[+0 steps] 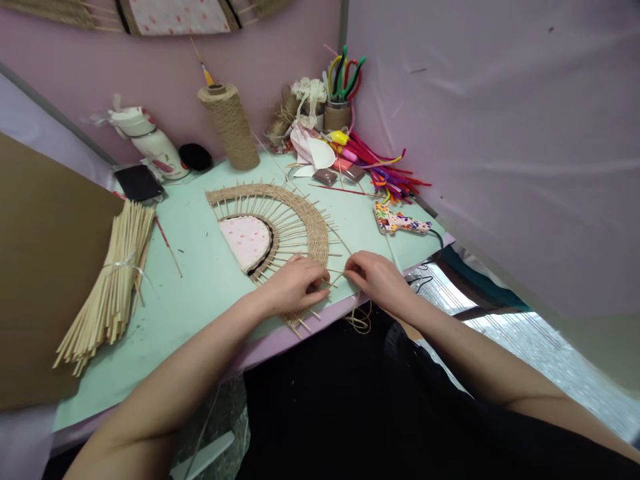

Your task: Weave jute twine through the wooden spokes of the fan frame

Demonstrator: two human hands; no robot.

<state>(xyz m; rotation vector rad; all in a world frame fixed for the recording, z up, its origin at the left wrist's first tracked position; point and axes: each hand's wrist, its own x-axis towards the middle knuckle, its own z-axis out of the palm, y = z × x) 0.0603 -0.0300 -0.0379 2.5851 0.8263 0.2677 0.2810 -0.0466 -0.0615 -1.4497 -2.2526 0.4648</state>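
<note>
A half-round woven piece (pixel 317 230) lies on the table, with thin sticks fanning out through a band of twine. Its inner half-circle of pink-dotted fabric (pixel 246 240) has a black braided edge. My left hand (pixel 297 283) rests over the near end of the band, its thumb and fingers closed around stick ends at the outer rim. Just right of it, my right hand (pixel 377 277) pinches a thin strand of twine (pixel 339 273) that runs to the rim. Loose twine (pixel 361 320) hangs in loops at the table edge below. The left fingertips partly hide the sticks.
A tall twine cone (pixel 233 130) stands behind the piece, left of scissors in a cup (pixel 337 117). Bright pipe cleaners (pixel 385 167) and a patterned glue gun (pixel 400 220) lie right. A tied stick bundle (pixel 110 280) and a white bottle (pixel 155 147) are left.
</note>
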